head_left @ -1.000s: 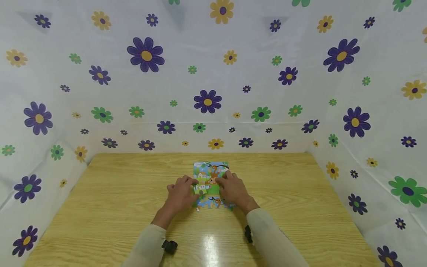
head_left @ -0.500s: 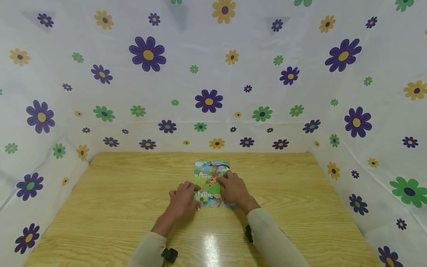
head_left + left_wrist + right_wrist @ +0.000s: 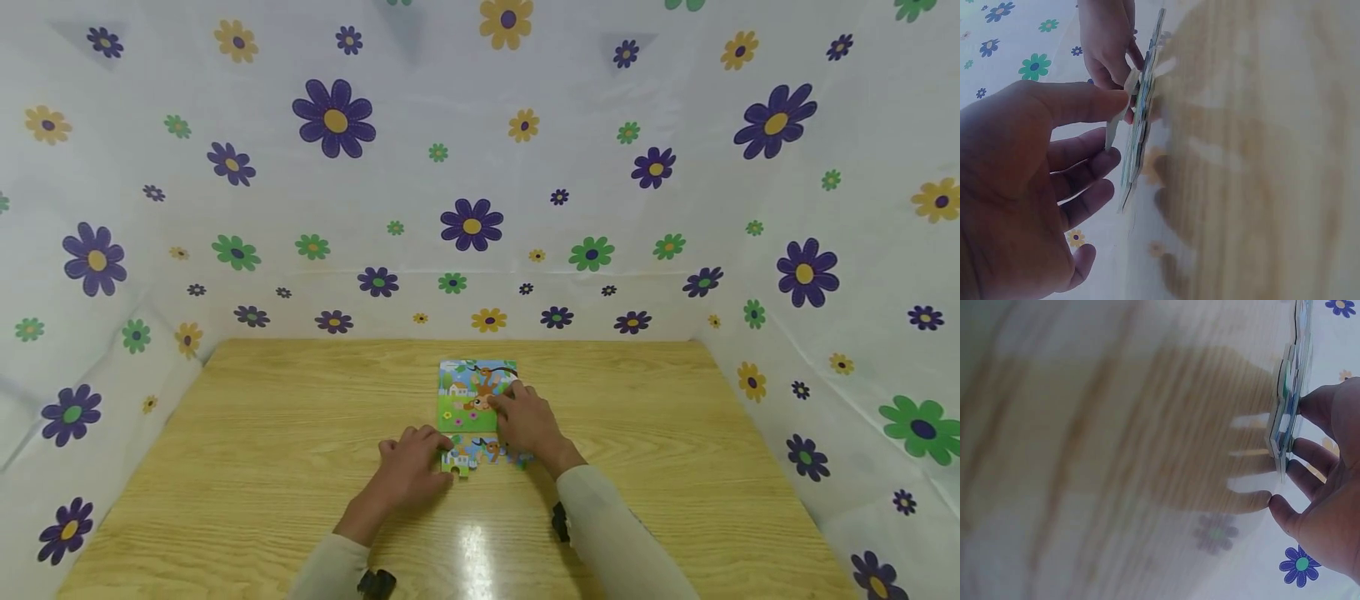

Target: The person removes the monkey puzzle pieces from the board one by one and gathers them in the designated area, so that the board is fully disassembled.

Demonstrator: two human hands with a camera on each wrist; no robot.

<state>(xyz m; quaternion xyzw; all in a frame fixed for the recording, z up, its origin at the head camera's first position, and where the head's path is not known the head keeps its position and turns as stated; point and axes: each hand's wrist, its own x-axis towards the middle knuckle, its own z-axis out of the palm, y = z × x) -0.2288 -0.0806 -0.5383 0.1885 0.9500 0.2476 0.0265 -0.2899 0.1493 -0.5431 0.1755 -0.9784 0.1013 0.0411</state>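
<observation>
My left hand (image 3: 412,467) pinches a jigsaw piece (image 3: 455,461) between thumb and finger at the left end of a row of joined puzzle pieces (image 3: 489,451). In the left wrist view, the pinched jigsaw piece (image 3: 1114,125) shows pale and tilted, with the other fingers spread loosely below it. Behind that row lies a square monkey picture (image 3: 465,400) with a house, fence and flowers. My right hand (image 3: 528,425) rests on the picture's right side, covering part of it and the row's right end. Its relaxed fingers (image 3: 1304,475) touch the puzzle's edge in the right wrist view.
The puzzle lies on a wood-grain table (image 3: 300,400). White cloth walls (image 3: 390,183) with flower prints enclose the table at the back and both sides. A black strap device (image 3: 377,583) sits at the left wrist.
My left hand has drawn the jigsaw piece from over the picture's lower left towards me, to the left end of the front row. My right hand has stayed in place.
</observation>
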